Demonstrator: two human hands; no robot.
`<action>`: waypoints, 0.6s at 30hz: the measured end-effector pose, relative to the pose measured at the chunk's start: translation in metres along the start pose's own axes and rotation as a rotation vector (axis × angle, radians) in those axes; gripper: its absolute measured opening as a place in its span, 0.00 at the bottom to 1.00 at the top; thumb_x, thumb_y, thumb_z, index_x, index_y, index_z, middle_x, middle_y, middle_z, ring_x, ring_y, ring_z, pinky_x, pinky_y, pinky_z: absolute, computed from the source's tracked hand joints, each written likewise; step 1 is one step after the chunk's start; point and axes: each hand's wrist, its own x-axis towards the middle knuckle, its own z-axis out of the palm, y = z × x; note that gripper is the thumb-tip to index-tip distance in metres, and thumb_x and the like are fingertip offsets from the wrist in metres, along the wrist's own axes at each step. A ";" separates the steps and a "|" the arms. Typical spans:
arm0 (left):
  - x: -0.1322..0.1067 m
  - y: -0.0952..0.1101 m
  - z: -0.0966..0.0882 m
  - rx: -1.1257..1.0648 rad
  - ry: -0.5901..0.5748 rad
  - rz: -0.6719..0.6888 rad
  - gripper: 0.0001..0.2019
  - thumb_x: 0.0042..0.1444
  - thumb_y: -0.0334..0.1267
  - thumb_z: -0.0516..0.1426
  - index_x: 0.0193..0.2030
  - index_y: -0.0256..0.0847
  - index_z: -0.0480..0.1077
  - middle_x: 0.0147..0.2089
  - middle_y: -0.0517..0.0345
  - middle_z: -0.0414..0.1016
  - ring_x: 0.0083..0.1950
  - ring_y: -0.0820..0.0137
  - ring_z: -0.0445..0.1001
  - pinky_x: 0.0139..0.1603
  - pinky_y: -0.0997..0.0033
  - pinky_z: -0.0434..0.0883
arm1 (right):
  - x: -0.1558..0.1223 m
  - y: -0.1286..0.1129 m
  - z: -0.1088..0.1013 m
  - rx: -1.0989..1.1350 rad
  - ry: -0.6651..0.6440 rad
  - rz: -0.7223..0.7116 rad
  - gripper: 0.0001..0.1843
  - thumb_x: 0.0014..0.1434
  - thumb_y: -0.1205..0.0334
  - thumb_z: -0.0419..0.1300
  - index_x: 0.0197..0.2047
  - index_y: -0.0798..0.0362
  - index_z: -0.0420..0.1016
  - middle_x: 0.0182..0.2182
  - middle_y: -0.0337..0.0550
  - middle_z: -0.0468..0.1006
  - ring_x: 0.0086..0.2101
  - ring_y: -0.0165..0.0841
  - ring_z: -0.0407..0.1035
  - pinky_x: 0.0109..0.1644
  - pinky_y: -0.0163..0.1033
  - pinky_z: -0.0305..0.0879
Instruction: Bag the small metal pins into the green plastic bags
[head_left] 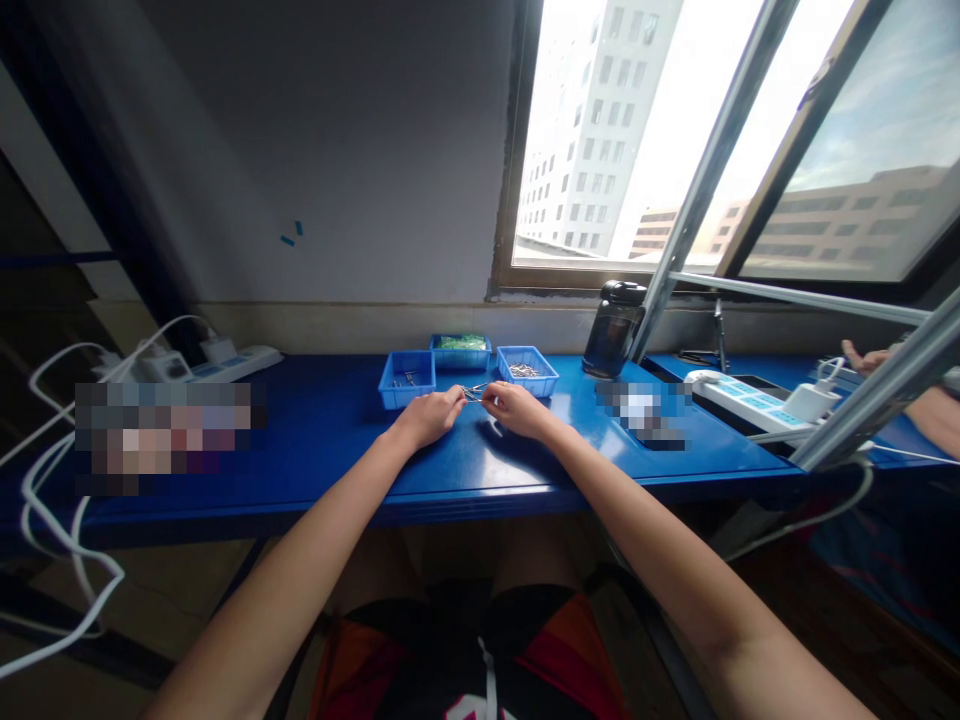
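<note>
My left hand [435,416] and my right hand [516,408] meet over the blue table, fingers pinched and closed. Between their fingertips are thin, shiny metal pieces [472,393], too small to identify. Just behind my left hand sits a blue bin [409,398] with a few slim metal pieces inside. Beyond my right hand, another blue bin [541,385] holds a heap of small metal parts. A third blue bin [461,361], farther back, contains green plastic packaging [461,343].
A dark jug [615,330] stands at the back right, beside a metal frame post [675,200]. White power strips [765,402] with cables lie at both sides. Blurred-out items cover parts of the blue table [322,440]. Another person's hand [866,358] shows at far right.
</note>
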 end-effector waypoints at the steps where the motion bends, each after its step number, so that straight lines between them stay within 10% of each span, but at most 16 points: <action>1: 0.000 0.000 0.000 -0.003 0.002 0.004 0.12 0.63 0.42 0.41 0.45 0.42 0.61 0.39 0.52 0.75 0.40 0.62 0.75 0.37 0.69 0.68 | 0.000 0.001 0.000 0.002 0.005 0.003 0.06 0.57 0.64 0.53 0.33 0.55 0.70 0.29 0.41 0.70 0.28 0.26 0.61 0.33 0.30 0.55; 18: 0.000 0.001 -0.002 0.005 -0.021 0.039 0.10 0.60 0.41 0.46 0.45 0.42 0.62 0.38 0.53 0.75 0.39 0.63 0.75 0.37 0.71 0.67 | -0.002 0.002 0.002 0.005 -0.026 0.009 0.08 0.55 0.64 0.55 0.38 0.55 0.71 0.34 0.43 0.71 0.29 0.26 0.62 0.36 0.32 0.57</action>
